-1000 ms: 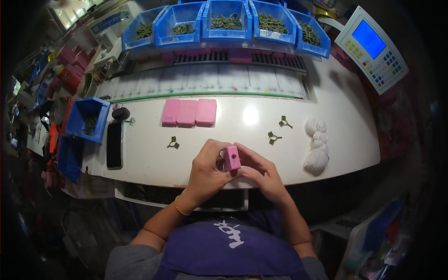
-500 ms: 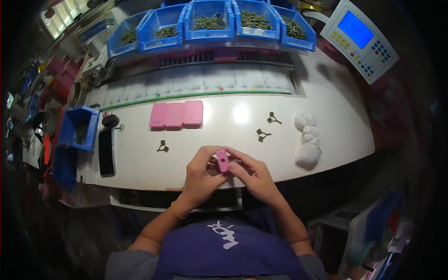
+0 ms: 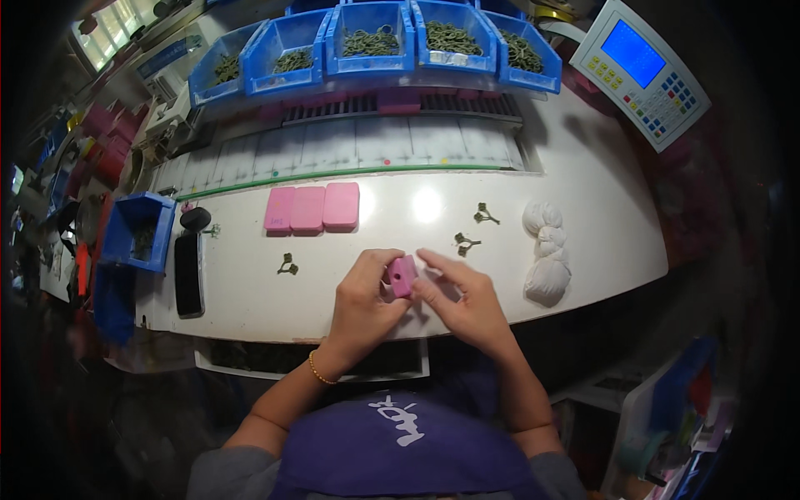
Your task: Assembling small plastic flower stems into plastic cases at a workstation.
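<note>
Just above the table's front edge, my left hand (image 3: 365,290) is closed around a pink rubber mold (image 3: 403,273), a small block with a dark round hole in the side facing me. Beside it on the right is my right hand (image 3: 468,302), its fingers apart and its thumb close to the mold; whether the thumb touches is unclear. Farther back, several pink molds (image 3: 307,208) stand side by side in a row. Small dark green branched pieces lie on the table: one piece (image 3: 287,265) to the left, another piece (image 3: 467,244) and a third piece (image 3: 486,214) to the right.
Blue bins (image 3: 370,42) holding many green pieces line the back. A knotted white cloth bundle (image 3: 547,254) sits at the right, below a keypad controller (image 3: 640,75) with a blue screen. A black phone (image 3: 190,275) and a blue bin (image 3: 142,229) are at the left.
My right hand has drawn away to the right and its fingers have spread. The mold has turned slightly and stays in my left hand.
</note>
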Motion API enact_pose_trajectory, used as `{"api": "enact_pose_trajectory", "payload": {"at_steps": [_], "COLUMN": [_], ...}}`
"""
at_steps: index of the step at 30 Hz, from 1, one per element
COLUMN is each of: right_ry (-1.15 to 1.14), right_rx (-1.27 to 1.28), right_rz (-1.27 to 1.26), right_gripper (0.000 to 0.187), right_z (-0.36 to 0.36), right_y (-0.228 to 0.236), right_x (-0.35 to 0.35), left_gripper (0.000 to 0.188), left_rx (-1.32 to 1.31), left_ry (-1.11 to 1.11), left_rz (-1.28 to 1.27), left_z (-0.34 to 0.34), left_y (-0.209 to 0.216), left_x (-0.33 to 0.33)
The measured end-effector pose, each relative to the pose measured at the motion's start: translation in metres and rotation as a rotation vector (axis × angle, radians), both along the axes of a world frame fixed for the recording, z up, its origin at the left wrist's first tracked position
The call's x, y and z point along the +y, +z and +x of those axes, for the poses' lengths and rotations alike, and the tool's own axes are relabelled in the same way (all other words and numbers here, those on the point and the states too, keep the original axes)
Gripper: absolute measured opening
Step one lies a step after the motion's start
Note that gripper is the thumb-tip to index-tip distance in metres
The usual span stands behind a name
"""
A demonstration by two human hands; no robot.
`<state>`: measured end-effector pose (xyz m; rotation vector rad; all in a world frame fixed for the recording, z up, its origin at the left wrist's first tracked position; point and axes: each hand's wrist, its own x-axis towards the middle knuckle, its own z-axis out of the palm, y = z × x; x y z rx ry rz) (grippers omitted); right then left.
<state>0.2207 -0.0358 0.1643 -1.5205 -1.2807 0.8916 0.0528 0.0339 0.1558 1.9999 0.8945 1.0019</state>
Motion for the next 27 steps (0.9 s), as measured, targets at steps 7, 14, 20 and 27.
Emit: {"api": "enact_pose_trajectory", "payload": {"at_steps": [7, 14, 20, 27], "right_ry": [0.155, 0.134, 0.103, 0.064], "right_rx": [0.304, 0.177, 0.152, 0.149], "right_rz": [-0.173, -0.124, -0.063, -0.045], "right_gripper": [0.05, 0.041, 0.037, 0.039], "right_z": [-0.008, -0.021, -0.027, -0.029], "right_y": [-0.019, -0.016, -0.007, -0.002], "right_x": [0.001, -0.002, -0.003, -0.005], "left_gripper": [0.048, 0.052, 0.054, 0.056], "left_rx": [-0.057, -0.089, -0.079, -0.06], "left_ry": [-0.103, -0.075, -0.052, -0.062], "left_rz": [-0.017, -0.019, 0.049, 0.062], "left_z": [-0.003, -0.004, -0.006, -0.009], "left_y": [-0.003, -0.016, -0.015, -0.015], "left_x": [-0.007, -0.011, -0.013, -0.014]}}
